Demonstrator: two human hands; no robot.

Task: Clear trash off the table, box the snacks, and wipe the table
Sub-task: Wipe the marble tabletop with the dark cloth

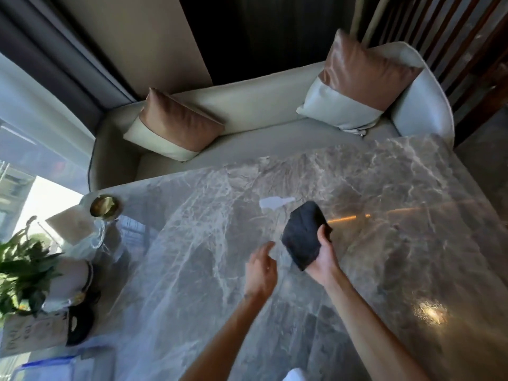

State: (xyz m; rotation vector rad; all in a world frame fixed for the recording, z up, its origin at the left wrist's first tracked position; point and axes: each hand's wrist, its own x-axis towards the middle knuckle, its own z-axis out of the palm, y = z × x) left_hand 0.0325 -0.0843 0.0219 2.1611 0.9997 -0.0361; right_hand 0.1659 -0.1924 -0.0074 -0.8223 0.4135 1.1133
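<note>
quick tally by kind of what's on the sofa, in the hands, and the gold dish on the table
Cushions on the sofa: 2
Dark cloth, held in the right hand: 1
Gold dish at the table's left edge: 1
Total: 4

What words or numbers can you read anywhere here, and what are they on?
No text here reads clearly.
Paper bag at the left table edge: dark hand-drawn letters, too blurred and warped to read.
Dark cloth held in the right hand: no writing visible.
Gold bowl, cushions and marble table: no labels or numbers visible.
</note>
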